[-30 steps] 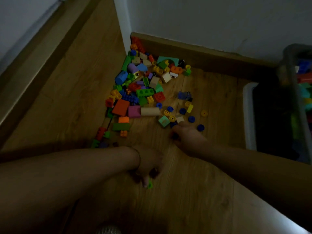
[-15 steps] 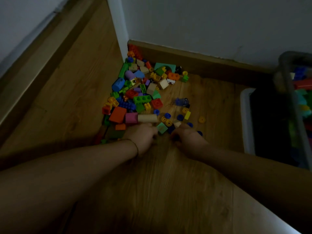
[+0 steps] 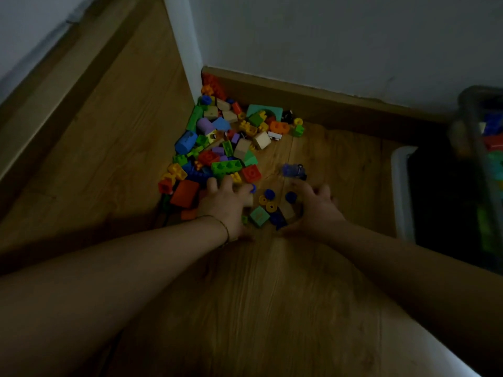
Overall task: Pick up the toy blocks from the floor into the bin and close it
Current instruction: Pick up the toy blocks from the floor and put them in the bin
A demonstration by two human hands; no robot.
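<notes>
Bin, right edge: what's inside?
The bin is clear: blurred blocks show inside, blue, red, teal, green. Its bottom and far side are cut off or too dark to tell.
</notes>
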